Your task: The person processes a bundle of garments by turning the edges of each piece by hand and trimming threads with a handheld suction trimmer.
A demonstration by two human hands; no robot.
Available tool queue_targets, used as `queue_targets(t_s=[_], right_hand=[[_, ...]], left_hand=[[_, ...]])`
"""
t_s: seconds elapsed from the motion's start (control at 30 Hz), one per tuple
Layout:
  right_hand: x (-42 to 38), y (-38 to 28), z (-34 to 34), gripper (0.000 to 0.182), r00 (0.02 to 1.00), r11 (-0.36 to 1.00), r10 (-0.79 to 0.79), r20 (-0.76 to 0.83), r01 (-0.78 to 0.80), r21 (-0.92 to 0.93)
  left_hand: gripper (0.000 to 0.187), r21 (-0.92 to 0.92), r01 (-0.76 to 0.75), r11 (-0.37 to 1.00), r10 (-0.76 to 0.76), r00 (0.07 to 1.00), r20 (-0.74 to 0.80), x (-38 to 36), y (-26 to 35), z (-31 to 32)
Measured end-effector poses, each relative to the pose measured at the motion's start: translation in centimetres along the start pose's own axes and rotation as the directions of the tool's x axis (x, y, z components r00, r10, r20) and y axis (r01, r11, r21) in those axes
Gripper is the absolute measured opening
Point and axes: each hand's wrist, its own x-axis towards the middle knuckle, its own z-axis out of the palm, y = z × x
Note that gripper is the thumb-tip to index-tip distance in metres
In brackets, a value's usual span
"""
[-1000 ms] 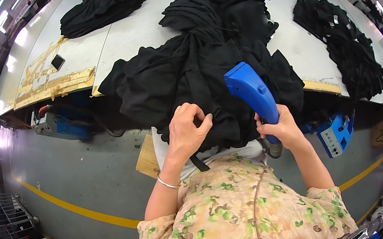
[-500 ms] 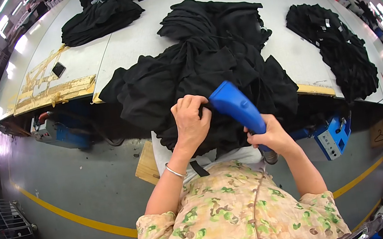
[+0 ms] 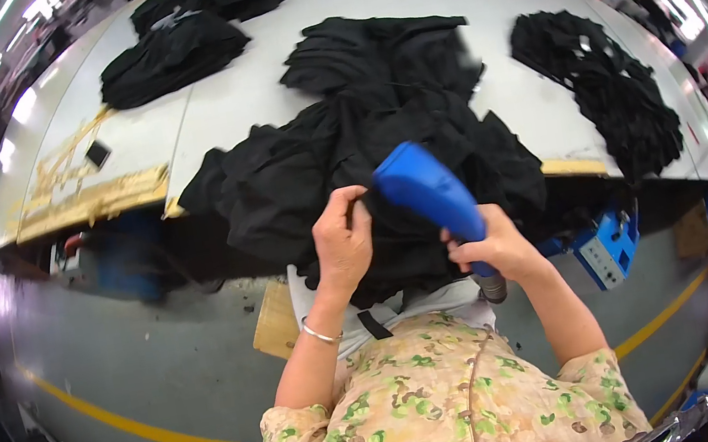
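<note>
A heap of black garments (image 3: 272,174) lies on the table's near edge and hangs down toward my lap. My left hand (image 3: 343,241) pinches a bit of the black cloth between thumb and fingers. In my right hand (image 3: 492,245) is a blue hand-held thread trimmer (image 3: 430,186), gripped round its handle, with a hose at its lower end. The trimmer's wide head points up and left, close to the fingertips of my left hand and over the cloth. Exactly what lies under the head is hidden.
More black garments are piled on the white table (image 3: 230,83): a stack (image 3: 171,57) at far left and a bunched pile (image 3: 611,88) at right. A dark flat object (image 3: 98,153) lies near worn yellow tape. A blue machine box (image 3: 609,250) hangs below the table.
The view has shifted slightly. My left hand has turned a little and drawn slightly lower, still pinching cloth. The trimmer has moved slightly left, its head still near those fingers.
</note>
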Motion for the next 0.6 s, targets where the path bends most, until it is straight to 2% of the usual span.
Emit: queue_targets(t_s=[0.03, 0.07, 0.1, 0.13, 0.2, 0.27, 0.3, 0.33, 0.4, 0.43, 0.53, 0.6], right_hand=[[0.1, -0.5, 0.5, 0.029, 0.999, 0.997, 0.031, 0.023, -0.03, -0.07], [-0.3, -1.0, 0.6, 0.029, 0.998, 0.988, 0.06, 0.016, -0.057, -0.141], [-0.7, -1.4, 0.5, 0.029, 0.999, 0.994, 0.026, 0.022, -0.024, -0.108], [-0.7, -1.5, 0.5, 0.03, 1.0, 0.997, -0.008, 0.027, 0.01, -0.075], [-0.9, -1.3, 0.4, 0.029, 0.999, 0.998, -0.046, 0.022, 0.047, -0.046], [-0.5, -0.8, 0.6, 0.03, 0.999, 0.988, 0.012, 0.039, -0.006, -0.152], [-0.4, -0.5, 0.5, 0.03, 0.999, 0.98, 0.02, 0.05, -0.009, -0.2], [-0.5, -0.5, 0.5, 0.03, 0.999, 0.983, -0.007, 0.042, 0.015, -0.184], [-0.6, -0.7, 0.5, 0.03, 0.998, 0.985, -0.051, 0.04, 0.057, -0.16], [-0.7, -1.1, 0.3, 0.029, 0.996, 0.988, -0.077, 0.032, 0.081, -0.132], [-0.7, -2.1, 0.3, 0.029, 0.989, 0.986, -0.149, 0.014, 0.149, -0.077], [-0.4, -2.1, 0.5, 0.029, 0.99, 0.979, -0.133, 0.048, 0.139, -0.147]], left_hand=[[0.015, 0.084, -0.084, 0.993, 0.086, 0.996, -0.022, 0.1, 0.4, -0.1], [0.015, 0.146, -0.081, 0.986, 0.083, 0.997, -0.007, 0.2, 0.9, -0.3], [0.019, 0.09, -0.016, 0.996, 0.015, 1.0, 0.019, 0.2, 0.7, -0.1], [0.022, 0.052, -0.041, 0.998, 0.04, 0.999, 0.017, 0.0, -0.9, 0.1], [0.025, 0.157, -0.054, 0.986, 0.041, 0.995, 0.087, -0.1, -0.3, -0.2], [0.026, 0.003, 0.025, 1.0, -0.025, 0.991, 0.13, -0.1, -1.3, 0.0], [0.026, 0.065, -0.025, 0.998, 0.018, 0.995, 0.099, 0.2, -1.3, 0.0], [0.026, 0.126, -0.075, 0.989, 0.068, 0.996, 0.063, 0.5, -1.1, -0.1], [0.024, 0.182, -0.082, 0.98, 0.085, 0.996, -0.009, 0.9, -0.4, -0.9], [0.024, 0.204, -0.146, 0.968, 0.153, 0.988, -0.021, 1.2, -0.5, -1.3], [0.016, 0.114, -0.093, 0.989, 0.096, 0.995, -0.016, 1.3, 0.6, -1.9], [0.013, 0.118, -0.111, 0.987, 0.107, 0.993, 0.04, 1.4, 1.2, -2.1]])
